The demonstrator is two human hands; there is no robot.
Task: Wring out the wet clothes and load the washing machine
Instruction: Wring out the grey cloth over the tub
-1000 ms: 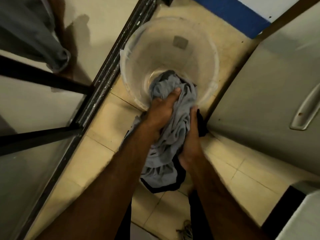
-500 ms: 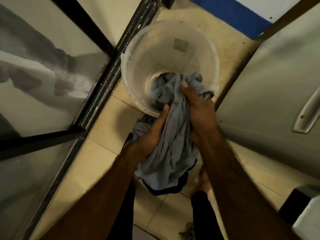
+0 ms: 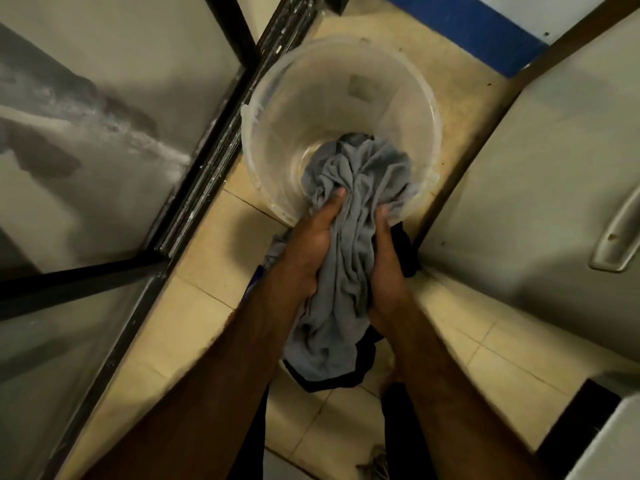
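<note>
Plainly the wringing step: the grey garment (image 3: 341, 278) hangs bunched above the near rim of the clear bucket (image 3: 263, 109) — left hand (image 3: 306, 251) and right hand (image 3: 388, 275) both gripping it. Next, I judge, comes a counter-twist over the bucket — loading waits.

Left hand (image 3: 311, 247), right hand (image 3: 386, 268): fingers mostly buried in grey garment (image 3: 346, 289). Near rim of bucket (image 3: 277, 116) covered by garment. White appliance (image 3: 616, 441) cut off at lower right corner.

no legible text, sticker (image 3: 360, 85) on the bucket (image 3: 273, 109) wall too blurred
</note>
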